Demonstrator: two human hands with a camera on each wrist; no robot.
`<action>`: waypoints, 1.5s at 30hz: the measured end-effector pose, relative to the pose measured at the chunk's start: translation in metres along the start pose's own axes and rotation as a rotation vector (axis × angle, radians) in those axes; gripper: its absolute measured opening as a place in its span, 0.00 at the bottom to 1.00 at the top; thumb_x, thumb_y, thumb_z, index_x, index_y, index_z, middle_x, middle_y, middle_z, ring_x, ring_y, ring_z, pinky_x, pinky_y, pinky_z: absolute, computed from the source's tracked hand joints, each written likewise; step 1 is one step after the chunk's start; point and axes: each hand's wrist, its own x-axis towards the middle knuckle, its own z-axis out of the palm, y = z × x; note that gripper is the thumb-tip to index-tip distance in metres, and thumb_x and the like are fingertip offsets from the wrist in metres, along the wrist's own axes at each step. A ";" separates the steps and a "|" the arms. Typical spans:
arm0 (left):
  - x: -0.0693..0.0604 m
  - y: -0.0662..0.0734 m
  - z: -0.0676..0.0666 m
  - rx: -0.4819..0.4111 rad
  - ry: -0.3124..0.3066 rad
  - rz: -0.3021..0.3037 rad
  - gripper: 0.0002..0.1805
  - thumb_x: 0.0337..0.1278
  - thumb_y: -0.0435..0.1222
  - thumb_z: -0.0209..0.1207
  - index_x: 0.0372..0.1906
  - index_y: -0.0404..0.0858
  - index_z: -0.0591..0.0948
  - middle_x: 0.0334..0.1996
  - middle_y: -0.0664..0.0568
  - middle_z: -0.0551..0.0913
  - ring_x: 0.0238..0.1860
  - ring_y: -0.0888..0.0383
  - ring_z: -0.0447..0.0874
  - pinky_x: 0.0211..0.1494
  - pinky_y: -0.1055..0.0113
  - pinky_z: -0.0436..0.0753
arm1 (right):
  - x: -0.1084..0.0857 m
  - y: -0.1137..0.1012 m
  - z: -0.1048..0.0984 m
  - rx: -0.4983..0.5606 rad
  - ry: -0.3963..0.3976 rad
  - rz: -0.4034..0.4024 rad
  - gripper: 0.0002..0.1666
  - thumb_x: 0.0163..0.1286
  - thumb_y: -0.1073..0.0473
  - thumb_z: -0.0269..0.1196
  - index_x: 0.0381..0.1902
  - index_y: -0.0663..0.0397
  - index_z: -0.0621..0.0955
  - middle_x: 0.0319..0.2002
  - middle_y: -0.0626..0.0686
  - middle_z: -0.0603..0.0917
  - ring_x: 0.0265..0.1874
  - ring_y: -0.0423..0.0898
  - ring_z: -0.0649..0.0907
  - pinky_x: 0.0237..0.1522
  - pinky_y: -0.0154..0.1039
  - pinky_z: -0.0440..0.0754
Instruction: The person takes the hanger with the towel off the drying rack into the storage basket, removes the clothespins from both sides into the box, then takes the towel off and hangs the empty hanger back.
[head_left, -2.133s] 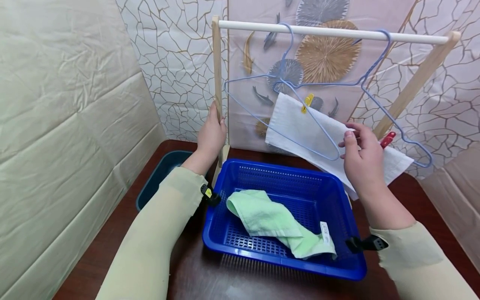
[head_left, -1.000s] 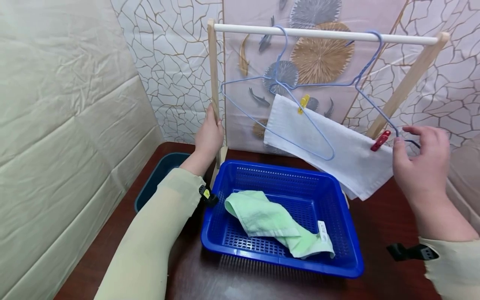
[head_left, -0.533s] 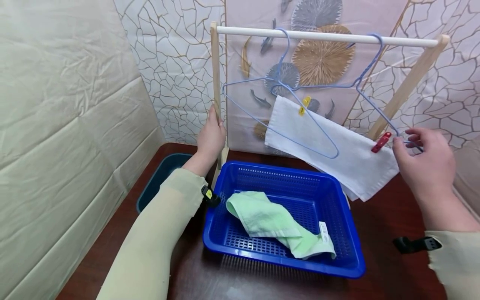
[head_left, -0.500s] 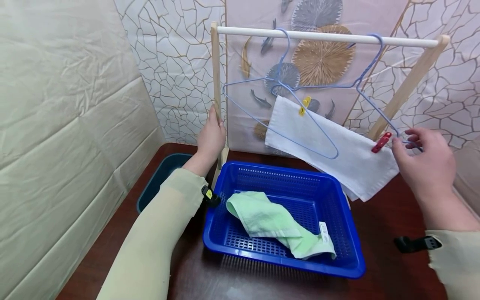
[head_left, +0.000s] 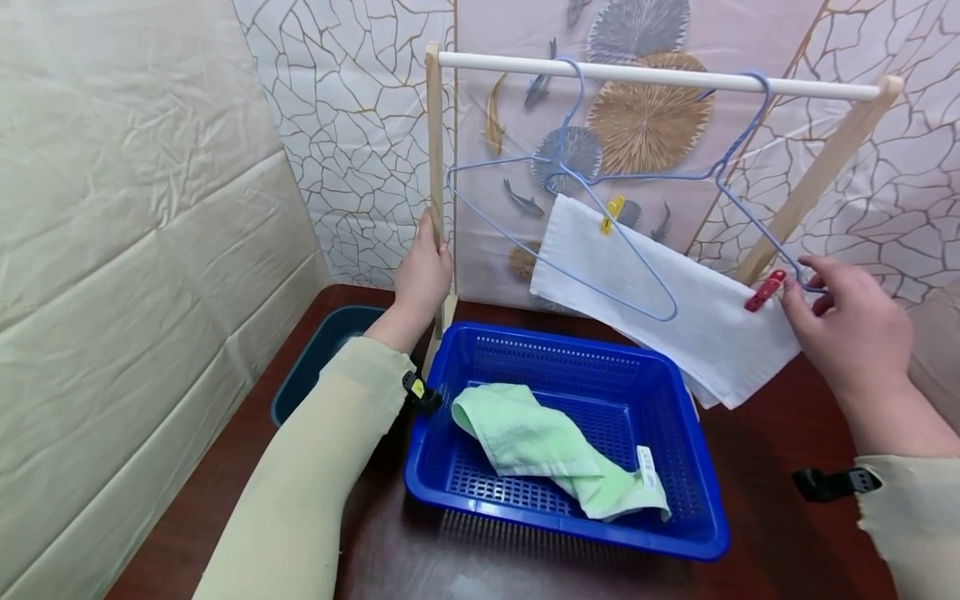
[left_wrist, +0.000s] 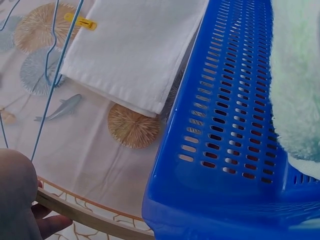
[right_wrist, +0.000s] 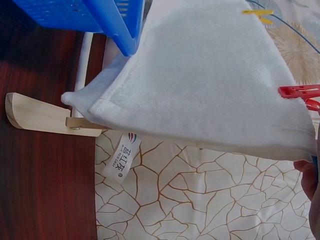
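Note:
In the head view the left hand (head_left: 422, 268) grips the left wooden post (head_left: 435, 142) of a rack. The right hand (head_left: 855, 321) pinches the lower right end of a blue wire hanger (head_left: 738, 200). A white towel (head_left: 652, 292) hangs slanted on that hanger, held by a yellow clip (head_left: 612, 215) and a red clip (head_left: 766, 291); the red one is close to the right thumb. A second blue hanger (head_left: 510, 225) hangs to the left from the same white bar (head_left: 660, 76). In the right wrist view the towel (right_wrist: 200, 75) fills the middle.
A blue basket (head_left: 562, 523) with a light green towel (head_left: 532, 433) in it stands on the dark red table (head_left: 420, 554), in front of the rack. A dark teal bin (head_left: 300, 379) is at the left, partly behind the left arm. The right post (head_left: 817, 179) leans behind the hanger.
The right hand has moved right from the towel's upper edge to the hanger's end, and its fingers have closed in there. The red clip and towel have shifted slightly. The left hand stays on the post.

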 end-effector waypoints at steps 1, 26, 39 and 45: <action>0.000 0.000 0.000 -0.001 -0.003 -0.005 0.35 0.78 0.43 0.44 0.80 0.46 0.44 0.71 0.44 0.69 0.54 0.46 0.82 0.45 0.52 0.84 | 0.000 0.000 0.000 0.002 -0.007 -0.007 0.26 0.71 0.54 0.57 0.63 0.61 0.76 0.43 0.67 0.79 0.35 0.62 0.79 0.22 0.50 0.68; 0.000 0.001 -0.001 0.016 0.010 0.004 0.35 0.77 0.43 0.45 0.80 0.44 0.45 0.71 0.45 0.67 0.55 0.46 0.82 0.45 0.51 0.84 | -0.004 -0.009 -0.003 0.084 -0.004 0.039 0.26 0.73 0.57 0.56 0.68 0.47 0.75 0.47 0.68 0.84 0.38 0.57 0.86 0.34 0.30 0.68; 0.001 0.001 0.002 0.008 0.030 0.020 0.35 0.77 0.42 0.46 0.80 0.43 0.47 0.70 0.44 0.70 0.51 0.46 0.83 0.42 0.51 0.84 | -0.005 -0.016 -0.010 0.174 0.114 0.133 0.23 0.74 0.52 0.55 0.64 0.49 0.79 0.47 0.67 0.85 0.33 0.12 0.69 0.40 0.09 0.59; -0.001 0.001 0.002 0.010 0.029 0.020 0.34 0.77 0.42 0.46 0.79 0.42 0.47 0.70 0.45 0.69 0.53 0.46 0.83 0.44 0.51 0.84 | -0.008 -0.016 -0.014 0.197 0.176 0.151 0.23 0.73 0.51 0.55 0.61 0.52 0.80 0.46 0.67 0.85 0.31 0.10 0.64 0.43 0.10 0.61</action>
